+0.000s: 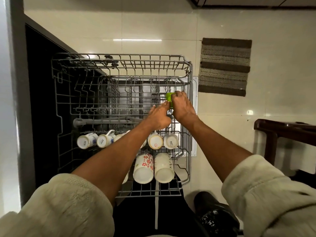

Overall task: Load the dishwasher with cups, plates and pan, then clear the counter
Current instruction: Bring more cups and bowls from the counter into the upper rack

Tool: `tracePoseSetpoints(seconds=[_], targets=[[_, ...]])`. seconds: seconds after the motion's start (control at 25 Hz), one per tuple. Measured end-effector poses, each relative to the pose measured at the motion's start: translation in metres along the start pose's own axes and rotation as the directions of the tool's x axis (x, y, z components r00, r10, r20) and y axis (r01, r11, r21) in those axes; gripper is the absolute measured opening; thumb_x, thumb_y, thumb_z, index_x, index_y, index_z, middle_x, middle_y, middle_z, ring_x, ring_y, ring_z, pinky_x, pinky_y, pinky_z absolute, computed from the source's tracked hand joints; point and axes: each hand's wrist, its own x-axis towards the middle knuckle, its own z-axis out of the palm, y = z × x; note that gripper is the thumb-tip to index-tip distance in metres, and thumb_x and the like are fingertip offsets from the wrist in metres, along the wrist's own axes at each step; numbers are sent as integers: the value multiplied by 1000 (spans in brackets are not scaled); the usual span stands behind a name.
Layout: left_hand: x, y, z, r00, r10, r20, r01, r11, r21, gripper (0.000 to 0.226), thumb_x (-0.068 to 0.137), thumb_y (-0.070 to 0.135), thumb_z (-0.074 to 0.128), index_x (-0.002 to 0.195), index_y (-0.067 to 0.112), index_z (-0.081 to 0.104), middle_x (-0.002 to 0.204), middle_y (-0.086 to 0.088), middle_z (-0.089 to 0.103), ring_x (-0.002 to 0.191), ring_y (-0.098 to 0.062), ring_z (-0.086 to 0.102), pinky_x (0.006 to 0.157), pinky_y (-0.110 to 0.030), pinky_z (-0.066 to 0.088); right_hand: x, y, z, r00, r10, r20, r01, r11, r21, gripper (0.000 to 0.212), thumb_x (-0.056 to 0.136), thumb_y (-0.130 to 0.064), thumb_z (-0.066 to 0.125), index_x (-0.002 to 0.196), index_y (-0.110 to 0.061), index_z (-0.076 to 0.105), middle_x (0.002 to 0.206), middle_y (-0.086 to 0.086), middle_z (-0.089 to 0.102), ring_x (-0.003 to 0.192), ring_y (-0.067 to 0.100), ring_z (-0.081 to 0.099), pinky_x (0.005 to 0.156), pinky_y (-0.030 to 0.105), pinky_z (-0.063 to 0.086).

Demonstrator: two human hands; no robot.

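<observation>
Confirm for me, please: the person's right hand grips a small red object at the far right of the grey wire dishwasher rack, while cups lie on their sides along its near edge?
Not quite: the small object is green, not red. The head view shows the right hand gripping it at the far right of the grey wire dishwasher rack, with cups lying on their sides along the near edge.

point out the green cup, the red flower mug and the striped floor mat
green cup [169, 98]: head view, on its visible green side between the two hands
red flower mug [145, 162]: head view, on its patterned side wall
striped floor mat [224, 66]: head view, on a dark stripe near its middle
</observation>
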Motion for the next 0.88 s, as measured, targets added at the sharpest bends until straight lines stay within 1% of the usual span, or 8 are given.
tracePoseSetpoints(seconds=[0.08, 0.16, 0.32, 0.44, 0.52, 0.6, 0.72, 0.88], targets=[[5, 0, 5, 1000, -1, 16, 0, 1000, 26, 91, 81, 16, 59, 159, 15, 11, 165, -7, 16, 151, -26, 19, 124, -51, 5, -1, -1, 3, 1000, 9, 23, -9, 1000, 21, 70, 78, -5, 81, 140, -1, 47, 144, 16, 43, 134, 30, 41, 108, 38, 42], [8, -1, 9, 1000, -15, 13, 15, 999, 33, 92, 83, 18, 60, 159, 16, 9, 166, -6, 11, 152, -23, 13, 124, -50, -1, -4, -2, 8, 999, 25, 26, -25, 1000, 15, 73, 79, -11, 82, 142, 0, 45, 151, 18, 37, 140, 31, 37, 110, 39, 41], [9, -3, 13, 1000, -3, -14, 4, 998, 67, 95, 82, 20, 63, 159, 17, 7, 167, -5, 6, 153, -19, 7, 123, -47, -6, -13, -3, 19, 999, 29, 18, -28, 999, -28, 69, 87, -14, 75, 145, 1, 42, 158, 19, 31, 147, 30, 30, 117, 40, 37], [10, -5, 14, 1000, -1, -6, 1, 996, 86, 96, 83, 27, 64, 159, 19, 6, 167, -3, 4, 153, -18, 8, 123, -46, -6, -14, -4, 19, 997, 24, 73, -20, 998, -64, 74, 91, -11, 69, 153, 1, 29, 164, 19, 19, 153, 31, 17, 121, 43, 30], [9, -6, 14, 1000, 4, -5, -4, 995, 97, 97, 84, 30, 64, 159, 19, 4, 167, -3, 2, 153, -17, 8, 122, -46, -7, -16, -5, 15, 995, 18, 95, -11, 997, -71, 78, 93, -16, 68, 155, 0, 23, 166, 20, 14, 154, 32, 12, 123, 44, 26], [4, -5, 11, 1000, 21, -14, -19, 993, 114, 99, 82, 28, 63, 159, 16, 1, 167, -4, -1, 153, -17, 5, 123, -45, -7, -23, -6, 10, 994, 3, 107, 6, 997, -79, 81, 95, -21, 64, 156, 1, 16, 165, 22, 10, 154, 33, 8, 126, 41, 15], [-11, -2, 9, 998, 47, -49, -40, 990, 135, 99, 82, 24, 62, 159, 12, 1, 167, -7, -3, 153, -18, 1, 124, -45, -4, -41, -7, 5, 998, -9, 58, 14, 997, -75, 80, 98, -19, 59, 157, 1, 9, 166, 22, 6, 155, 32, 4, 124, 37, 5], [-50, 5, 9, 985, 67, -156, -37, 981, 190, 98, 85, 24, 62, 158, 9, -2, 166, -10, -8, 153, -21, -5, 125, -42, -3, -72, -16, 2, 999, -44, 24, 45, 997, -65, 80, 97, -15, 55, 159, -3, 6, 168, 17, 1, 155, 28, 0, 127, 37, 2]])
